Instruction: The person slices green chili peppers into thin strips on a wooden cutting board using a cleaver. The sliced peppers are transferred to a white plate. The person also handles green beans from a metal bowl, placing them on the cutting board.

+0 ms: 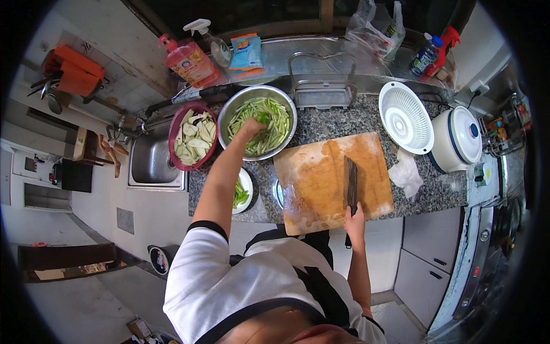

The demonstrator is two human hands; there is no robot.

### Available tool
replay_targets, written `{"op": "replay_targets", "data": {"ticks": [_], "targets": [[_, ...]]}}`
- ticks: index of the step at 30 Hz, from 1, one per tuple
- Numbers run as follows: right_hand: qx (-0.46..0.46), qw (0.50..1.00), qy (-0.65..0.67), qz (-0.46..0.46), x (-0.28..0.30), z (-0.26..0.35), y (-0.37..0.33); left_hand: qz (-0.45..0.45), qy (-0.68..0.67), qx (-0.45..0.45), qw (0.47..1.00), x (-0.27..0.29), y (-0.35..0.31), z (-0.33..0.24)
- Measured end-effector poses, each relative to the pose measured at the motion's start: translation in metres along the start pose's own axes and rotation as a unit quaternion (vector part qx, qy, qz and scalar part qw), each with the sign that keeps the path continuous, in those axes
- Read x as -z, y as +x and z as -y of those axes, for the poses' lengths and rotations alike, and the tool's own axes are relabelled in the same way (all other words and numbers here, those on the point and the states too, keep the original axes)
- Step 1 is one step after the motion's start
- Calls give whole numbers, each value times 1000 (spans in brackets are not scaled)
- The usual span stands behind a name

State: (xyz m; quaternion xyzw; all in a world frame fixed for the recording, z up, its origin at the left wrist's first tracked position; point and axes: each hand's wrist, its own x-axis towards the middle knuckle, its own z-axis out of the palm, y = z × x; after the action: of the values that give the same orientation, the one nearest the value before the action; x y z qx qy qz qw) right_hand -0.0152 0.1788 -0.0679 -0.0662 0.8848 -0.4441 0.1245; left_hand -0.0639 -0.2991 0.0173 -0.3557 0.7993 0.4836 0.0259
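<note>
My left hand (250, 128) reaches down into a steel bowl (294, 117) of cut green strips, which look like beans (276, 131). Its fingers are closed around bright green vegetable slices (263, 117), partly hidden by the hand. My right hand (355, 222) grips the handle of a kitchen knife (350, 178), whose dark, broad blade lies over the wooden cutting board (312, 189). Similar bright green slices lie on a white plate (247, 182) below the bowl, partly covered by my left arm. Left of the bowl, a dark pink basin (174, 150) holds pale slices with darker skin (195, 136).
The sink (154, 157) lies at the left. A white colander (401, 114), a crumpled white cloth (407, 174) and a lidded white pot (455, 137) stand right of the board. Behind are a pink soap bottle (195, 63), a blue packet (247, 53) and a clear rack (322, 94).
</note>
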Motion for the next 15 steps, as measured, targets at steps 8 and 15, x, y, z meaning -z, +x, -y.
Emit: {"op": "replay_targets", "data": {"ticks": [8,15], "targets": [[-83,994,39,62,26,58,-3,31,-296,40,954,63,-7,-24],[-42,995,8,90,26,38,8,-53,-294,39,953,67,-18,-12]]}}
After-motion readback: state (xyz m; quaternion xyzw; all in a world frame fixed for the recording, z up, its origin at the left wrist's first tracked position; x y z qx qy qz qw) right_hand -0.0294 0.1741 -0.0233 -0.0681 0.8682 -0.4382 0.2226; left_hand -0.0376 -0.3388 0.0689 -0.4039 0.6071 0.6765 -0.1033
